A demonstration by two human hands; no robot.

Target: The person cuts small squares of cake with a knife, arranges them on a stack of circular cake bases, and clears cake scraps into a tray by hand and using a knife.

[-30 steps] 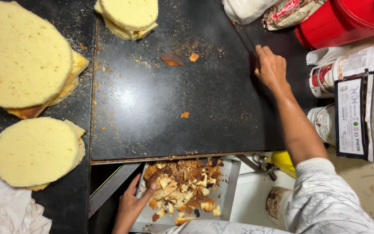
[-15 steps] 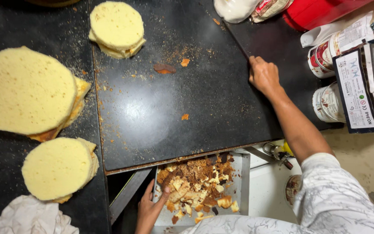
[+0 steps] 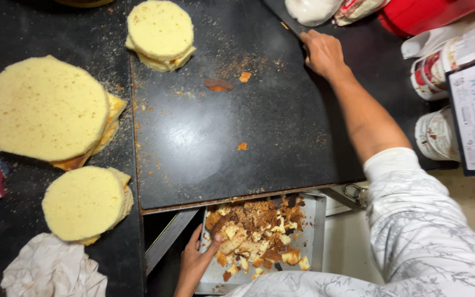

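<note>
Change since the earlier frames: right hand point(image 3: 322, 52) has travelled along the far edge of the dark bench point(image 3: 221, 137), away from the tubs. Left hand point(image 3: 196, 263) stays on the tray.

Right hand: closed around a dark blade or scraper point(image 3: 284, 21) lying flat on the bench; what part it grips is hidden.

Left hand: fingers spread open, holding the near left rim of the metal tray point(image 3: 314, 231) below the bench edge, thumb touching the scraps.

Tray contents: heap of brown and yellow cake scraps point(image 3: 257, 231), piled toward the bench side.

On the bench, between the hands: loose orange crumbs point(image 3: 242, 146), a brown smear point(image 3: 218, 84).

Left of both hands: three stacks of round yellow sponge layers point(image 3: 45, 107), a white cloth point(image 3: 53, 269).

Right of the right arm: two white tubs point(image 3: 435, 135), contents not visible.
</note>
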